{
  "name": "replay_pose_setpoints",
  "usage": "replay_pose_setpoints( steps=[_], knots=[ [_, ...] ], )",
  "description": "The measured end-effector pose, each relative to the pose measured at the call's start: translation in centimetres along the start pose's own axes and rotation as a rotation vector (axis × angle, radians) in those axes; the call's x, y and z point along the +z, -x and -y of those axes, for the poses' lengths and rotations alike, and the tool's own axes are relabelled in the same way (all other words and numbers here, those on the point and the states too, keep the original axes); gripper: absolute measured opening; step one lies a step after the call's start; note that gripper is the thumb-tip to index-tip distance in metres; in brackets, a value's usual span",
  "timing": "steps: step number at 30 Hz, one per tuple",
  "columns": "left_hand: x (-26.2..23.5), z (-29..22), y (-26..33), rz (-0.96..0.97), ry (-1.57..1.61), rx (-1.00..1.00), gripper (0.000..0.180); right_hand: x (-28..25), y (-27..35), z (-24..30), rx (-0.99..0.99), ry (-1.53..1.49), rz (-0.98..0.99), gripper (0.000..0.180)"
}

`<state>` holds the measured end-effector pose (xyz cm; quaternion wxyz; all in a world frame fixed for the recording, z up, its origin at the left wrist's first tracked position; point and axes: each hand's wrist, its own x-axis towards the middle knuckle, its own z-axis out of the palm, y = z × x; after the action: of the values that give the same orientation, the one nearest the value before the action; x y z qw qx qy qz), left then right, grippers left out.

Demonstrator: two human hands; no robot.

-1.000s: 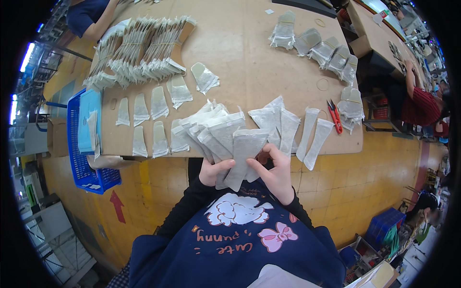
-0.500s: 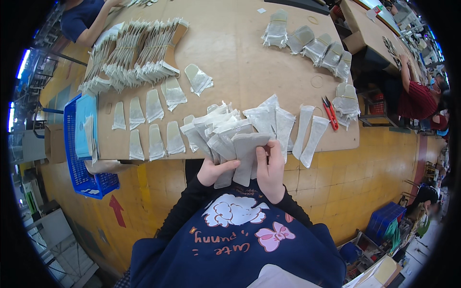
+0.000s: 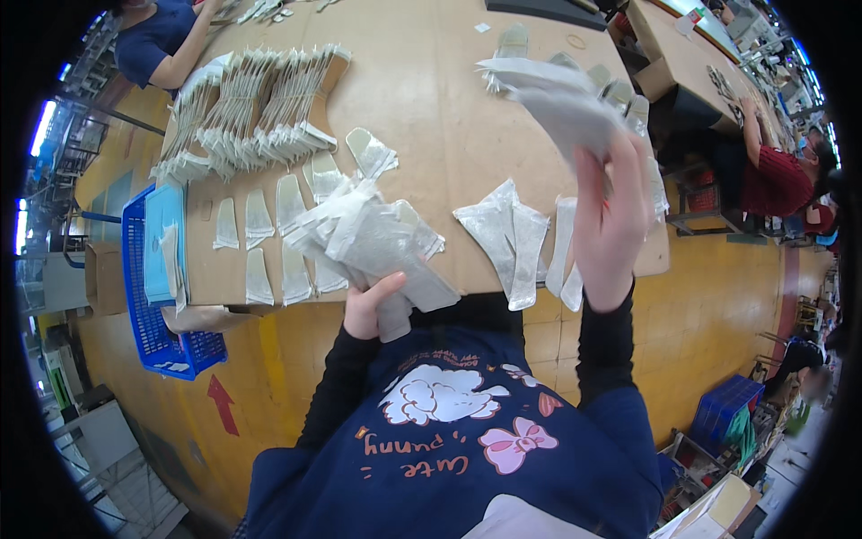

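My left hand (image 3: 366, 307) grips a fanned stack of pale grey flat pieces (image 3: 364, 238) over the table's near edge, thumb on top. My right hand (image 3: 615, 220) is raised over the table's right side. Pinched in its fingers is a pale grey flared flat piece (image 3: 561, 103), smeared by motion; whether it is one layer or more I cannot tell. Between my hands, silvery flared pieces (image 3: 507, 234) lie overlapping on the table. Narrower strips (image 3: 564, 238) sit beside them, partly behind my right hand. Small piles (image 3: 514, 40) at the far right are partly covered by the raised piece.
Banded bundles of similar pieces (image 3: 260, 108) stand at the table's far left. Small tapered pieces (image 3: 259, 216) lie in rows left of my stack. A blue basket (image 3: 148, 332) is off the left edge. Other people work at the far left (image 3: 153, 45) and right (image 3: 772, 175).
My right hand has left the stack and swung right and away from me, carrying a grey piece. My left hand has shifted slightly left with the stack. The red-handled snips are now mostly hidden.
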<state>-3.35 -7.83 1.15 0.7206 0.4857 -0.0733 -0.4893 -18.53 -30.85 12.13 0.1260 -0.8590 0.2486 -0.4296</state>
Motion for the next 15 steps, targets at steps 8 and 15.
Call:
replay_pose_setpoints(
  steps=[8, 15],
  knots=[
    [-0.9, 0.5, 1.8, -0.102, 0.008, 0.070, 0.047, 13.5, 0.5, -10.2, -0.440, 0.307, 0.478, 0.028],
    [-1.4, 0.9, 2.7, 0.061, 0.093, -0.047, 0.048, 16.6, -2.0, -14.8, 0.065, -0.232, 0.599, 0.037]
  ],
)
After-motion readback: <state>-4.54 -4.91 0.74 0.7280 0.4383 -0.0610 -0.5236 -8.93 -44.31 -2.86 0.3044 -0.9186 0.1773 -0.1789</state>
